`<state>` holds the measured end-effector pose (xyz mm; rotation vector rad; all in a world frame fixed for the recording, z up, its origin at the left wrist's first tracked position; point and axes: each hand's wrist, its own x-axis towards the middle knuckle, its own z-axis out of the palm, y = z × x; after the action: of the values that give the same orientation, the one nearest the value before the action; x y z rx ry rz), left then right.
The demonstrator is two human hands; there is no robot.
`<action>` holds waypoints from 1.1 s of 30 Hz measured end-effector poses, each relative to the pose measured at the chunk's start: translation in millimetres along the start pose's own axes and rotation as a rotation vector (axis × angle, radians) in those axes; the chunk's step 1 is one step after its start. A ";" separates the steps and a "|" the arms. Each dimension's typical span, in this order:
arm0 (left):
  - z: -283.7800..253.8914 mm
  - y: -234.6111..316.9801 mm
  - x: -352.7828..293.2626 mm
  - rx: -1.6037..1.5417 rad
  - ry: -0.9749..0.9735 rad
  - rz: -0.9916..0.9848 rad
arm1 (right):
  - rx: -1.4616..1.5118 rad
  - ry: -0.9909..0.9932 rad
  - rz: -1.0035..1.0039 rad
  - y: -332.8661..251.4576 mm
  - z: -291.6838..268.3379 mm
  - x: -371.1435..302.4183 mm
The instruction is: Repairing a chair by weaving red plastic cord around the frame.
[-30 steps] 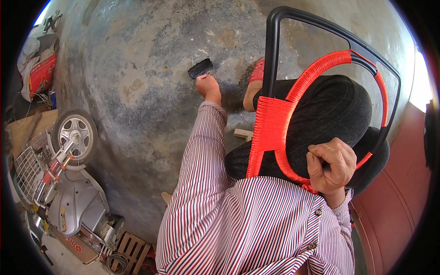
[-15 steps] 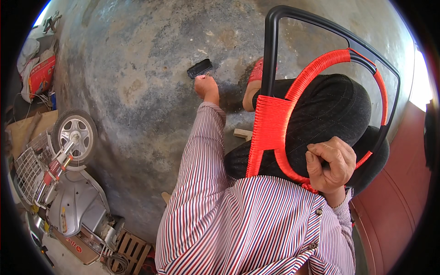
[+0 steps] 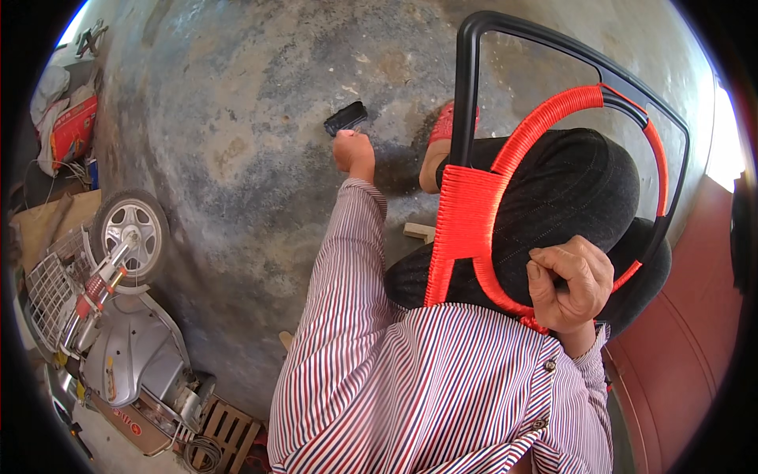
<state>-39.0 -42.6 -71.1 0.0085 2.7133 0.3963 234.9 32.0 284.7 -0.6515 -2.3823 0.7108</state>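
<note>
A black frame [image 3: 469,87] with rounded corners leans across my lap. Glossy red cord [image 3: 470,207] is wound tightly round its flat side piece and its inner ring. My left hand [image 3: 353,152] reaches far forward over the floor, fingers closed at the near end of a small black oblong object [image 3: 346,118], whose kind I cannot make out. Beside the lower right of the ring, my right hand [image 3: 575,283] is curled with thumb and fingers pinched together. Whatever lies between those fingertips is too small to see.
A silver scooter [image 3: 138,347] with a wire basket [image 3: 55,296] stands on the left, near a slatted wooden pallet [image 3: 225,430]. A red bag [image 3: 73,138] is farther back. Wood pieces [image 3: 418,231] lie by my knee. A dark red panel [image 3: 671,340] rises at right.
My left hand has shifted very slightly left, and the black oblong object has tilted a little. The right hand and the cord-wound frame look nearly unchanged.
</note>
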 end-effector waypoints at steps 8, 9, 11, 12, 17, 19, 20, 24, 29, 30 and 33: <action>-2.3 5.3 -4.5 -0.029 0.003 -0.047 | 0.004 -0.014 0.011 -0.6 -0.9 0.6; -3.7 6.4 -6.0 -0.037 -0.003 -0.046 | 0.005 -0.015 0.013 -0.9 -1.4 0.4; -2.9 6.1 -5.9 -0.036 0.013 -0.039 | 0.005 -0.019 0.018 -1.9 -2.0 0.5; -2.2 5.5 -5.5 -0.036 0.020 -0.036 | 0.006 -0.018 0.016 -1.9 -1.8 0.8; 1.4 5.4 -4.7 -0.074 0.028 -0.034 | 0.000 -0.022 0.022 -2.2 -1.8 0.1; 2.9 3.8 -3.7 -0.090 0.027 -0.037 | 0.001 -0.025 0.024 -2.3 -2.2 0.0; 3.3 3.4 -3.3 -0.100 0.029 -0.039 | 0.001 -0.025 0.024 -2.1 -2.4 -0.1; 4.7 2.3 -1.9 -0.129 0.025 -0.057 | 0.004 -0.021 0.017 -1.0 -1.8 -0.3; 4.8 6.2 -5.2 -0.184 0.037 -0.095 | 0.001 -0.007 0.008 0.1 -1.3 -2.1; 4.8 6.8 -6.1 -0.198 0.038 -0.103 | 0.000 -0.005 0.006 -0.2 -1.4 -2.4; 5.2 5.2 -5.7 -0.213 0.055 -0.111 | 0.002 -0.002 0.001 -0.1 -1.2 -2.2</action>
<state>-32.0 -36.5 -72.0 -0.2144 2.6953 0.6586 237.2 31.0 284.8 -0.6515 -2.3832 0.7143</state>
